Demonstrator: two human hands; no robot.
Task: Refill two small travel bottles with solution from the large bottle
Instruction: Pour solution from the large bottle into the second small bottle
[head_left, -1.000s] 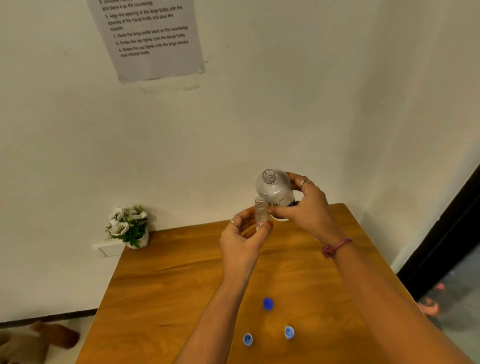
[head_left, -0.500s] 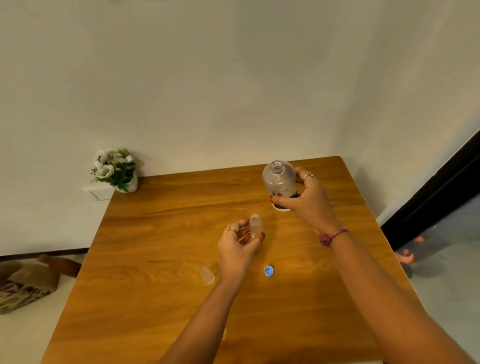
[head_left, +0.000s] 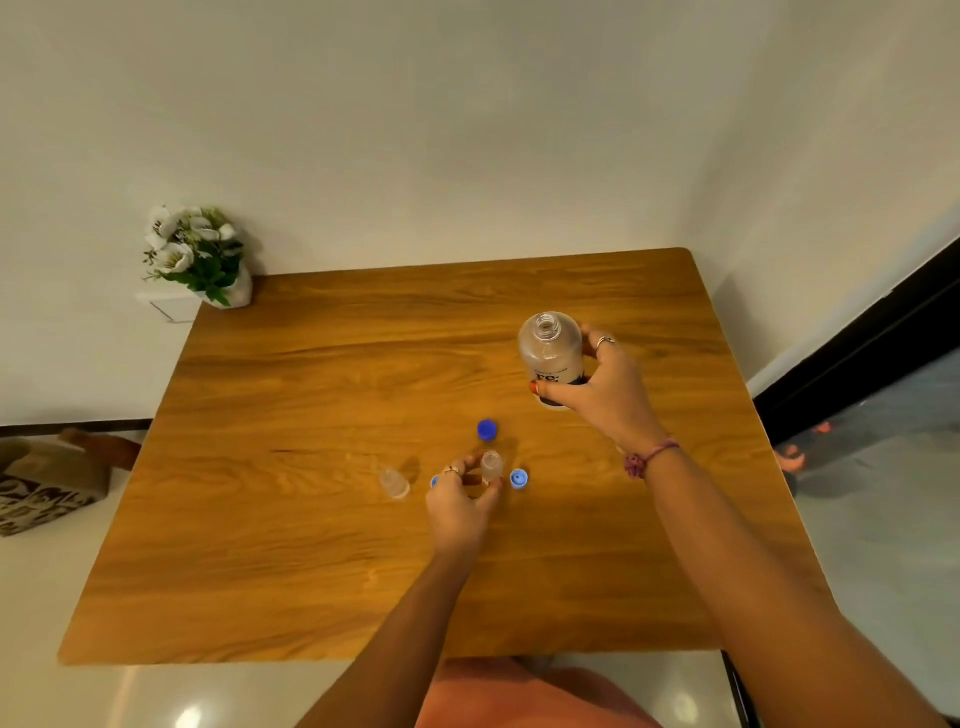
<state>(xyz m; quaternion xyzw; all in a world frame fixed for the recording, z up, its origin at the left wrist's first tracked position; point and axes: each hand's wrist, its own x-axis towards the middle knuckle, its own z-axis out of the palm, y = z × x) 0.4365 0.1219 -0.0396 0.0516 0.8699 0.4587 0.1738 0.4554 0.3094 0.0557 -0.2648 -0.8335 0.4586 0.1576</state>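
Steadiness first: my left hand (head_left: 460, 512) pinches the travel bottle (head_left: 491, 466) at frame centre, seemingly on the table (head_left: 311, 545), right hand (head_left: 602, 389) wrapping the uncapped large bottle (head_left: 550, 351); I'd release slowly.

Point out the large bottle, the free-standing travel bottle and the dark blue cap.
large bottle (head_left: 550, 353), head view, shoulder below the open neck.
free-standing travel bottle (head_left: 394, 482), head view, clear body.
dark blue cap (head_left: 487, 430), head view, top face.

Both hands (left (head_left: 460, 506), right (head_left: 602, 389)) closed in grip.
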